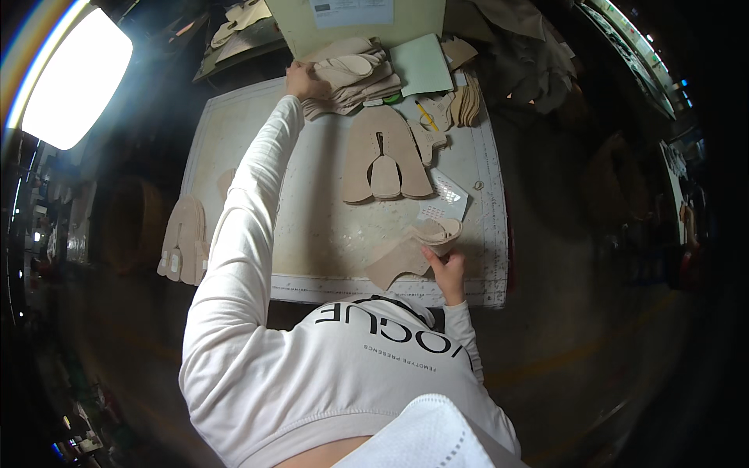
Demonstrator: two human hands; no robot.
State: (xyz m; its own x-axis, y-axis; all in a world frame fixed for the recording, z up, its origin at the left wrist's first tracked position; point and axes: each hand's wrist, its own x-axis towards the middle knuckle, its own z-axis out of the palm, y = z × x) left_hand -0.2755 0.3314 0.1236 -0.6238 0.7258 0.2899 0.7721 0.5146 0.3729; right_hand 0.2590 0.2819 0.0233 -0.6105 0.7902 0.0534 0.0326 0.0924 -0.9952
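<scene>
My left hand [300,79] reaches to the far side of the white cutting mat [328,226] and grips the left edge of a stack of beige cut pieces [355,74]. Close to the near edge, my right hand [447,269] holds a beige curved cut piece [402,261] flat on the mat. A small pile of rounded beige pieces [438,228] lies just above its fingers. A large U-shaped beige piece [386,152] with a tongue-shaped piece on it lies in the middle of the mat.
A green notebook [421,62] and a yellow pencil [427,115] lie at the back right beside more beige pieces [466,101]. A clear plastic template [450,195] sits right of centre. Beige pieces [183,238] hang off the left edge. A bright lamp [74,78] glares at upper left.
</scene>
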